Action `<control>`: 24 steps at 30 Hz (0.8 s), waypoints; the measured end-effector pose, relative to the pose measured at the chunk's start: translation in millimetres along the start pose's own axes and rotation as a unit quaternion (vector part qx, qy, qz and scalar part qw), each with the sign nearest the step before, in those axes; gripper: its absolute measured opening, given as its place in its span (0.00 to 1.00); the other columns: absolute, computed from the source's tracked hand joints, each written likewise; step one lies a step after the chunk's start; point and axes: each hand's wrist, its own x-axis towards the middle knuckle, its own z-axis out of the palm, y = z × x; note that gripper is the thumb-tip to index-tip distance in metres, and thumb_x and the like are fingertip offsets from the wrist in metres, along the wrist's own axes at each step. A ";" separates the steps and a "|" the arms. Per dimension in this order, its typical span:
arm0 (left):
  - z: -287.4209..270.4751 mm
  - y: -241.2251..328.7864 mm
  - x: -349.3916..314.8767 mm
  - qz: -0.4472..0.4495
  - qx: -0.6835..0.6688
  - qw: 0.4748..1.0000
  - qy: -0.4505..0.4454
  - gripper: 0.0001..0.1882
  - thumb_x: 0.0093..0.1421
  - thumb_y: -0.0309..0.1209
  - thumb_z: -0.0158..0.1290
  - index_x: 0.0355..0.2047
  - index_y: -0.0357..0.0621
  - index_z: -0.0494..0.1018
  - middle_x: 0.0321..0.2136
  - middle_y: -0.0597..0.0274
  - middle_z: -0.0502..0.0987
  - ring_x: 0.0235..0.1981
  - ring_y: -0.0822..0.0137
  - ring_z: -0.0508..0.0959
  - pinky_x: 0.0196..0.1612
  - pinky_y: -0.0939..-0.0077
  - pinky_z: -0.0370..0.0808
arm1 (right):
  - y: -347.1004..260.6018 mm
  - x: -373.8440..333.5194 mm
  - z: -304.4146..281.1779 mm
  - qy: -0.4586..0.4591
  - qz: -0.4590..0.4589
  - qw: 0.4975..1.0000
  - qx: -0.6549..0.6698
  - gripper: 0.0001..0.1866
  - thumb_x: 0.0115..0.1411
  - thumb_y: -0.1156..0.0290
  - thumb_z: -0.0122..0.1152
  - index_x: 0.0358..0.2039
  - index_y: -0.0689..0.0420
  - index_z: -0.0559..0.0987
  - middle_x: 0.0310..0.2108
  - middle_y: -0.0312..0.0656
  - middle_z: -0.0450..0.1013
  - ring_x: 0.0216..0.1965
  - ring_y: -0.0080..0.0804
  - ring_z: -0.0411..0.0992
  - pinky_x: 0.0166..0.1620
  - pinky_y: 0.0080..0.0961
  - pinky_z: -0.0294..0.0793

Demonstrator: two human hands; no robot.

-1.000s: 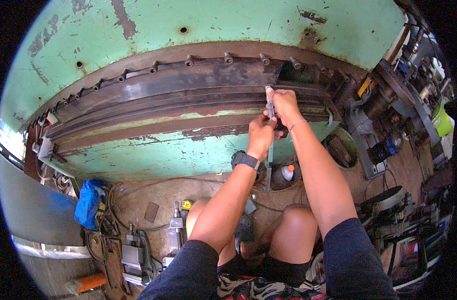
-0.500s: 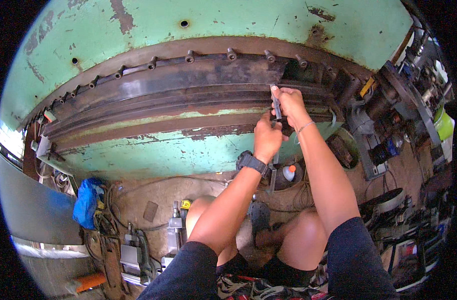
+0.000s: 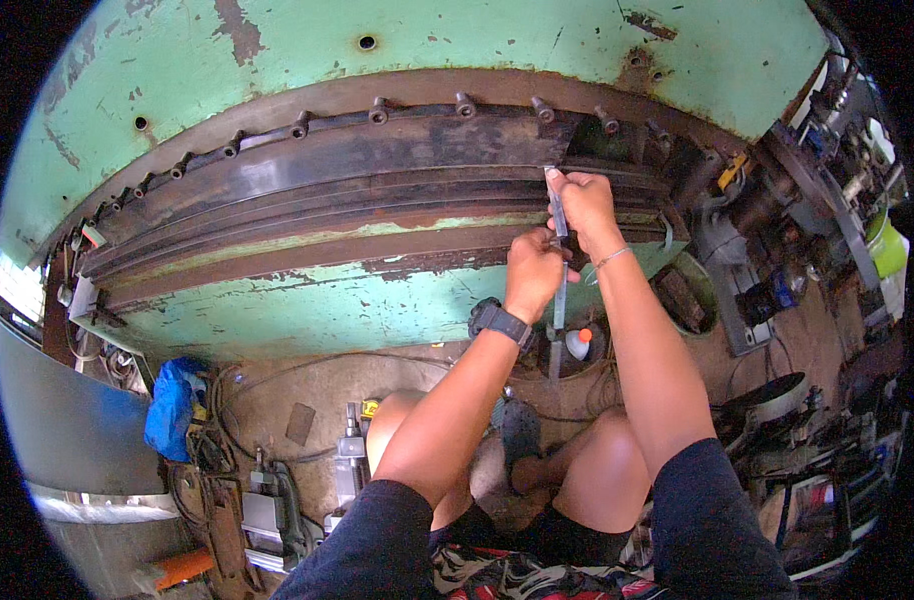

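Observation:
A long, narrow grey metal strip [image 3: 560,305] runs from the dark steel bars of a green machine down towards my knees. My right hand [image 3: 585,210] pinches its upper part, with the thumb near the top end. Lower down, my left hand [image 3: 534,275] is closed round the strip, some of its fingers hidden behind it. The upper end meets or nearly meets the edge of a long dark steel blade [image 3: 377,150]; whether they touch I cannot tell.
A row of bolts [image 3: 465,105] lines the blade's upper edge. Below stand a bottle with an orange cap [image 3: 578,344] and a round bin [image 3: 712,300]. Clamp-like metal tooling [image 3: 267,515], a blue bag [image 3: 175,410] and a yellow tape measure [image 3: 370,408] lie to the left. Cables cross the floor.
The strip's lower part has swung a little to the right, and more of its length shows below my left hand. Both hands keep hold of it, nearly in place.

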 end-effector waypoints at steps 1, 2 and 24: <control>1.6 3.4 -2.6 -0.006 -0.025 1.000 -0.006 0.13 0.62 0.15 0.44 0.44 0.27 0.76 0.34 0.54 0.81 0.27 0.62 0.83 0.28 0.71 0.82 | 0.3 0.3 -2.4 -0.011 0.006 1.000 0.010 0.20 0.66 0.60 0.66 0.25 0.63 0.80 0.19 0.42 0.76 0.15 0.29 0.73 0.19 0.29 0.74; 1.0 4.2 -3.3 -0.011 -0.049 0.999 -0.010 0.13 0.63 0.16 0.44 0.44 0.27 0.76 0.34 0.54 0.81 0.28 0.62 0.84 0.28 0.71 0.82 | -4.2 -2.7 -1.2 -0.023 0.012 0.999 0.022 0.20 0.66 0.60 0.66 0.24 0.62 0.80 0.19 0.42 0.76 0.16 0.29 0.74 0.19 0.29 0.75; 25.7 20.8 -36.7 -0.032 -0.052 0.997 -0.042 0.11 0.69 0.23 0.45 0.44 0.27 0.74 0.32 0.52 0.79 0.24 0.59 0.85 0.27 0.69 0.80 | 2.7 -17.6 -39.9 -0.018 0.035 0.996 0.086 0.18 0.64 0.58 0.70 0.30 0.62 0.79 0.23 0.38 0.73 0.18 0.26 0.70 0.19 0.29 0.78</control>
